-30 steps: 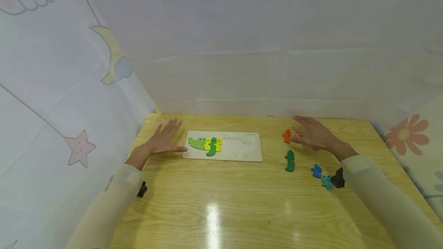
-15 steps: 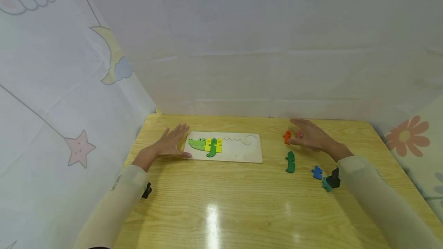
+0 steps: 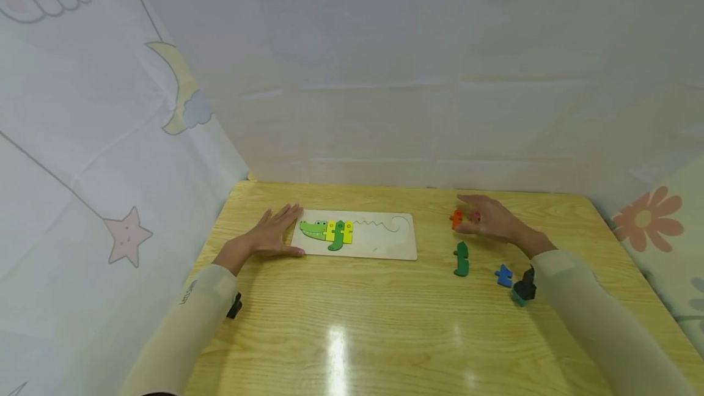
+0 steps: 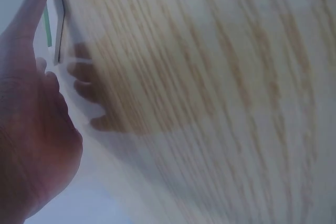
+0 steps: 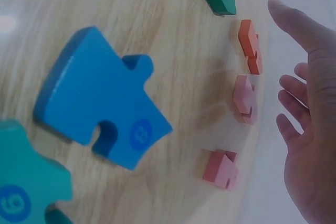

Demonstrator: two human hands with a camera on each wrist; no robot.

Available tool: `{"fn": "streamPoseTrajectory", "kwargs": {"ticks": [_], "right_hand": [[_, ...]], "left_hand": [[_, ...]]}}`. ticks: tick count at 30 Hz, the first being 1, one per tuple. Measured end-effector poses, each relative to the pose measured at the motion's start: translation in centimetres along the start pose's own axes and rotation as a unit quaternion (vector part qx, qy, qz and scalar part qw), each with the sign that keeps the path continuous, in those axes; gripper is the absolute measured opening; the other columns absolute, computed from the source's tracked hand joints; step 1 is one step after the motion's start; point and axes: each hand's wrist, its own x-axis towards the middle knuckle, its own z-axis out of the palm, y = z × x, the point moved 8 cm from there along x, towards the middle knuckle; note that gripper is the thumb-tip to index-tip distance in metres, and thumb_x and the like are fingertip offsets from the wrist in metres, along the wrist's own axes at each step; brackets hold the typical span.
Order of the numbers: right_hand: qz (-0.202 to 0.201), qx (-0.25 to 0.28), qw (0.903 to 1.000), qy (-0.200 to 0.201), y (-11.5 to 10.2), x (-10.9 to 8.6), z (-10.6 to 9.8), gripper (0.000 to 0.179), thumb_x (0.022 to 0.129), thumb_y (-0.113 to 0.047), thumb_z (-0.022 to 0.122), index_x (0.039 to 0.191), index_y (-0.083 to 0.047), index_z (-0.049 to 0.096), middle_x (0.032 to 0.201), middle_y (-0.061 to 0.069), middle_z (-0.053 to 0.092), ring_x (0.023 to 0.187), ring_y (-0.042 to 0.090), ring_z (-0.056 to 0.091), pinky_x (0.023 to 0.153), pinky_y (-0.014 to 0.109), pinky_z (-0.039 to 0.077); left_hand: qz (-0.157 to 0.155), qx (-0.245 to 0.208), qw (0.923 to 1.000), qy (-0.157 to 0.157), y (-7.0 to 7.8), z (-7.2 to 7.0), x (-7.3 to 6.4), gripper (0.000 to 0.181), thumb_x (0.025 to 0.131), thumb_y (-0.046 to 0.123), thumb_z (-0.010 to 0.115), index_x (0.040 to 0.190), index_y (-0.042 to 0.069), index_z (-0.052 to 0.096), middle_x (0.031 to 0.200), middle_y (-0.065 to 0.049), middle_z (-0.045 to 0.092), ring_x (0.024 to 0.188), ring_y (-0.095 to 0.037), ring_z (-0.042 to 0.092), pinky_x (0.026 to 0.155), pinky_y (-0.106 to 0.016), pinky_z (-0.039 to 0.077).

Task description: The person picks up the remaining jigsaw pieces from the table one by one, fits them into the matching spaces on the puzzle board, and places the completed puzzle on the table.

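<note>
A pale wooden puzzle board (image 3: 385,246) lies flat on the table, with a green crocodile head (image 3: 313,229), two yellow pieces and a green leg piece (image 3: 337,241) at its left part. My left hand (image 3: 269,236) spans the board's left end, fingers spread, thumb at the lower corner. Over to the right, my right hand (image 3: 492,219) is held above loose puzzle pieces with thumb and fingers apart. Nearest its fingertips is an orange puzzle piece (image 5: 249,39). A pink puzzle piece (image 5: 243,94) sits beside that, and another pinkish piece (image 5: 220,169) lies farther along.
Closer to me on the table (image 3: 330,304) lie a dark green piece (image 3: 462,260), a blue piece (image 3: 503,275) and a teal piece (image 5: 31,177), partly covered by the right wrist's black camera (image 3: 526,285) in the head view. White printed sheets (image 3: 352,127) stand behind and at both sides.
My left hand has moved right and settled at the board's left end. My right hand has come slightly left and lower toward the orange and pink pieces, its thumb and fingers drawing a little closer.
</note>
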Motion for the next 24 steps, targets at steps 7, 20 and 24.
{"fn": "streamPoseTrajectory", "kwargs": {"ticks": [7, 20, 24], "right_hand": [[-0.004, -0.007, 0.9999, 0.01, 0.1, 0.0, 0.3, 0.087, 0.09, -0.039, 0.086, 0.154, 0.007, 0.049, 0.147, 0.03, 0.058, 0.118, 0.046, 0.064, 0.101, 0.064, 0.051], [-0.021, -0.023, 0.9992, 0.023, 0.8, 0.4, 0.8, 0.078, 0.084, -0.033, 0.093, 0.143, 0.007, 0.062, 0.079, -0.002, 0.062, 0.063, 0.008, 0.048, 0.06, 0.028, 0.042], [-0.023, -0.029, 0.999, 0.023, 1.0, 0.5, 0.9, 0.076, 0.083, -0.031, 0.093, 0.142, 0.007, 0.063, 0.081, -0.001, 0.063, 0.064, 0.008, 0.048, 0.061, 0.029, 0.043]], "left_hand": [[-0.007, -0.006, 0.9999, -0.005, -0.3, 0.3, -0.1, 0.116, 0.091, 0.064, 0.074, 0.171, 0.005, 0.013, 0.178, -0.017, 0.008, 0.164, -0.04, 0.005, 0.125, -0.072, 0.0], [-0.008, -0.003, 0.9999, -0.015, -0.5, 0.7, 0.1, 0.109, 0.097, 0.063, 0.066, 0.171, 0.007, 0.009, 0.178, -0.014, 0.004, 0.164, -0.037, 0.003, 0.127, -0.069, -0.004], [-0.008, -0.005, 0.9999, -0.013, -0.6, 0.8, 0.2, 0.108, 0.098, 0.063, 0.066, 0.171, 0.007, 0.009, 0.178, -0.015, 0.003, 0.164, -0.037, 0.002, 0.126, -0.069, -0.005]]}}
